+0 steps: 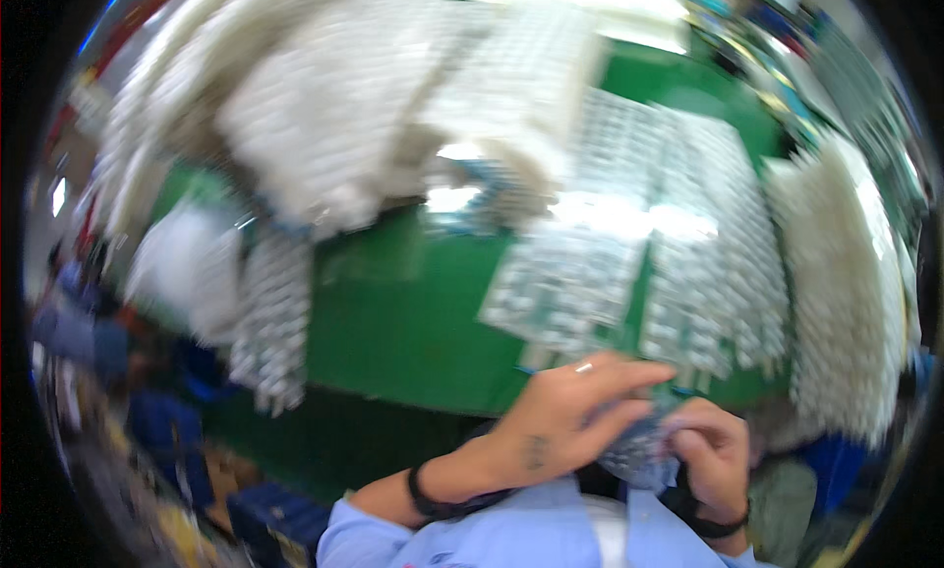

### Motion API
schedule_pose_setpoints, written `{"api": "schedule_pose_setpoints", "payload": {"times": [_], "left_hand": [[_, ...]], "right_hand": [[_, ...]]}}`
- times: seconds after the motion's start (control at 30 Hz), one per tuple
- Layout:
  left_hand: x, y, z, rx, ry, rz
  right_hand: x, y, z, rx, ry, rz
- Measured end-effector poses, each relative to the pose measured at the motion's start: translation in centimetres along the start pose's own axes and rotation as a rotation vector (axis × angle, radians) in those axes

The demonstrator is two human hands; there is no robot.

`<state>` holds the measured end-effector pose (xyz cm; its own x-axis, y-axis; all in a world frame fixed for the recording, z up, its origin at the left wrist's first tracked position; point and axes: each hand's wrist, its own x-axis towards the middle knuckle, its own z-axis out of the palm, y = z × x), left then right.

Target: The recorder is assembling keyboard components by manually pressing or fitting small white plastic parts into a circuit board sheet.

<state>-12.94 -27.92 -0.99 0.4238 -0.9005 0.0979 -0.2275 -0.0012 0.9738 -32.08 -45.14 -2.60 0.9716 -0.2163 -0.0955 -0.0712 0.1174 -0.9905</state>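
At five o'clock, the right hand (713, 455) pinches a clear packet (637, 457), left hand (570, 406) loosely spread: seemingly an adjusting step, next needing steadiness.

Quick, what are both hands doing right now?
Left hand: open, fingers stretched out beside the bubbly plastic; too blurry to tell if it touches.
Right hand: closed, fingers curled, seemingly holding the bubbly plastic's edge.

Green worktop (383, 342): translucent bubbled strips (565, 268) laid side by side; white knobbly stacks (334, 106) piled behind.
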Motion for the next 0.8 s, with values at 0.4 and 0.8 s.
{"api": "schedule_pose_setpoints", "payload": {"times": [0.4,0.8], "left_hand": [[0.1,-0.9,3.5,-0.127,-0.055,-0.209],[1.3,-0.3,2.9,0.117,-0.092,-0.065]], "right_hand": [[-1.6,0.5,1.2,-0.079,0.373,-0.009],[-1.6,-1.1,-0.7,-0.254,0.293,0.025]]}}
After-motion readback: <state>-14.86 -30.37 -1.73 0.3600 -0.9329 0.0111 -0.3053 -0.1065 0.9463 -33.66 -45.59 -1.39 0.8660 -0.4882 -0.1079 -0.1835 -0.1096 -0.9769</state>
